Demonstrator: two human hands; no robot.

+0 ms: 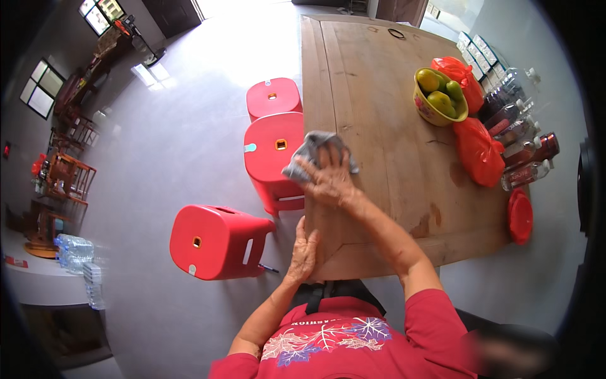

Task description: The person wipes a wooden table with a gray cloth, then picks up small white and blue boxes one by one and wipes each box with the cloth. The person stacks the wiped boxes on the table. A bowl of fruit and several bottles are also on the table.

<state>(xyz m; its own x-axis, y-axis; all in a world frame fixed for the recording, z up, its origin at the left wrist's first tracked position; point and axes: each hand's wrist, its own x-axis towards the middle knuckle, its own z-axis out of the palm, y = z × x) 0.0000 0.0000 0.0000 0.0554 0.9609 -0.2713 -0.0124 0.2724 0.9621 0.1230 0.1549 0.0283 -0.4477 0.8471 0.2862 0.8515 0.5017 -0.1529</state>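
Grey cloth (320, 139): crumpled, lying on the left side of the wooden table (385, 139), left corner projecting past the edge in view.
Right hand (331, 180): spread, palm down, laid over the cloth toward the tabletop.
Left hand (303, 252): placed at the table's left edge, close to the near corner; cannot tell whether curled under the edge or merely resting against it.
Red stools (202, 243): three in number; two along the table's left side, overlapping in view; one nearer, set apart; each with a small hole in the seat.
Pen-like object (269, 268): on the floor, just beside the nearest stool.
Yellow bowl (429, 114): on the table's right half, filled with green and yellowish fruit (440, 101).
Red plastic bags (478, 151): two, just beside the bowl.
Bottles (527, 174): in a row beyond the bags, toward the wall.
Black loop (396, 33): flat on the table's far end.
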